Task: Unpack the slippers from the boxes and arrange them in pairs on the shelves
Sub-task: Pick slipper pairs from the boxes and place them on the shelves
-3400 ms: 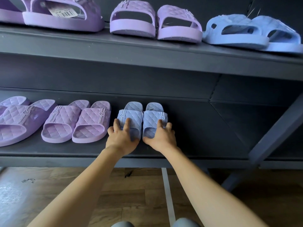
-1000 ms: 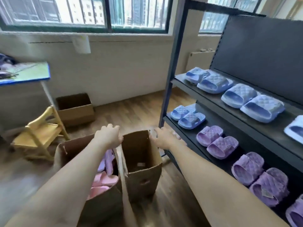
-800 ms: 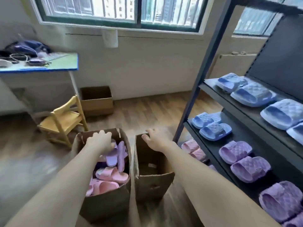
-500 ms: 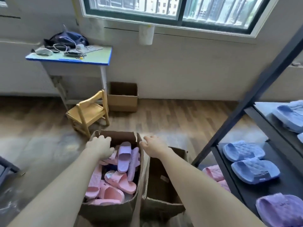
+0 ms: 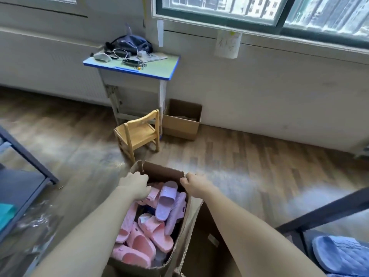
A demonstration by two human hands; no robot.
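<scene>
An open cardboard box (image 5: pixel 159 170) stands on the floor in front of me, filled with several pink slippers (image 5: pixel 148 229) and a purple slipper (image 5: pixel 166 199) lying on top. My left hand (image 5: pixel 135 184) hovers over the box's left side, just above a pink slipper, fingers loosely curled and holding nothing. By the far right corner of the rim is my right hand (image 5: pixel 194 183), also loosely curled and holding nothing. At the bottom right a blue slipper (image 5: pixel 339 254) lies on the dark shelf (image 5: pixel 319 214).
A second open box (image 5: pixel 207 242) stands right of the first, its inside mostly hidden by my arm. Beyond are a small wooden chair (image 5: pixel 137 132), another cardboard box (image 5: pixel 182 120) and a cluttered desk (image 5: pixel 135 66) by the wall. A dark frame (image 5: pixel 26 156) stands at left.
My view has swung left, away from the shelf and toward the boxes. Both hands have come in over the slipper box, the right one crossing from the second box to this one's rim.
</scene>
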